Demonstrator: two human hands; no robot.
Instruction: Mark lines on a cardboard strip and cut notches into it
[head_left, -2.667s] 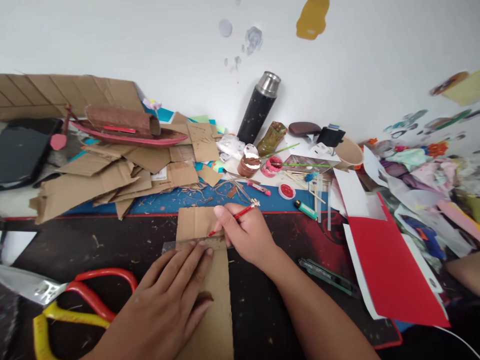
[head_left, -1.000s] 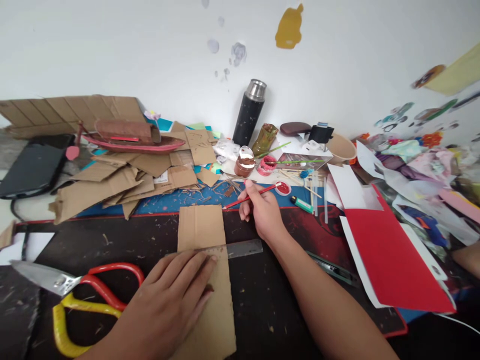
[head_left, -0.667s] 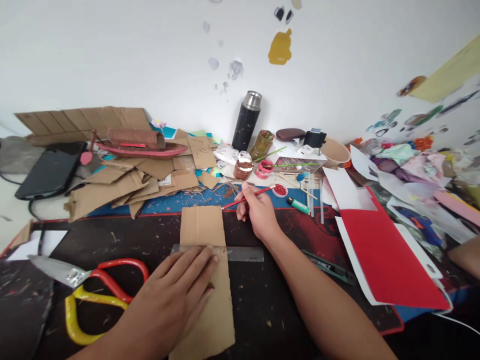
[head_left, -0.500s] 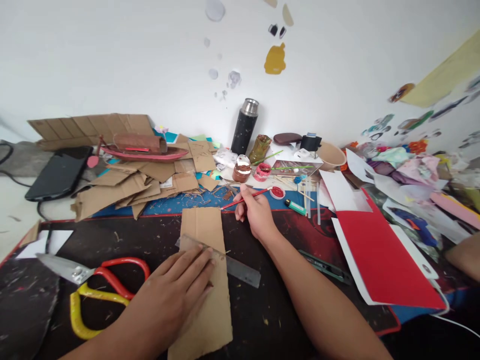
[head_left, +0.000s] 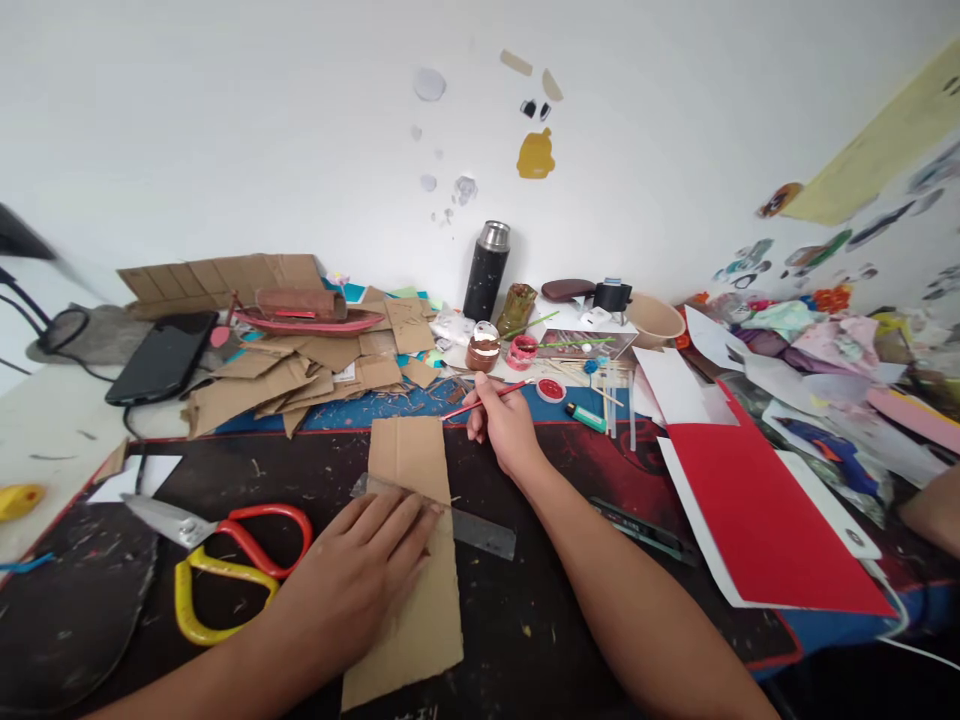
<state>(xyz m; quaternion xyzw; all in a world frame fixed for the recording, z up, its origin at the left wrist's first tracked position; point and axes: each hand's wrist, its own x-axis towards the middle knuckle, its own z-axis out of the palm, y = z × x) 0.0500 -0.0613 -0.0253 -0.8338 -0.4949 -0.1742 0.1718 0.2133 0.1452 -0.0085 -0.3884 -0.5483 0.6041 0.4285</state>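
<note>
My left hand [head_left: 367, 575] lies flat, fingers extended, over a clear ruler [head_left: 484, 533] that crosses a strip of brown cardboard [head_left: 409, 650] at a slant. Beyond it, my right hand [head_left: 502, 420] is closed around a slim red pencil [head_left: 469, 407]. The pencil's lower end is close to the strip's far right corner; I cannot tell if it touches. Left of my left hand rest large scissors [head_left: 251, 538] with one red and one yellow handle, blades apart. A green-handled cutter [head_left: 645, 530] lies right of my right forearm.
Cut cardboard pieces [head_left: 277, 380] and a red model boat [head_left: 311, 320] are at the back left. A black flask [head_left: 487, 275], brown paint jar [head_left: 483, 352] and red paint lid [head_left: 551, 390] stand behind my right hand. Red card [head_left: 757, 510] lies right. Another person's arm [head_left: 934, 505] shows far right.
The camera view has shifted, so the wall and back items sit lower and more shows at the left. Both hands keep nearly the same place on the cardboard and pencil.
</note>
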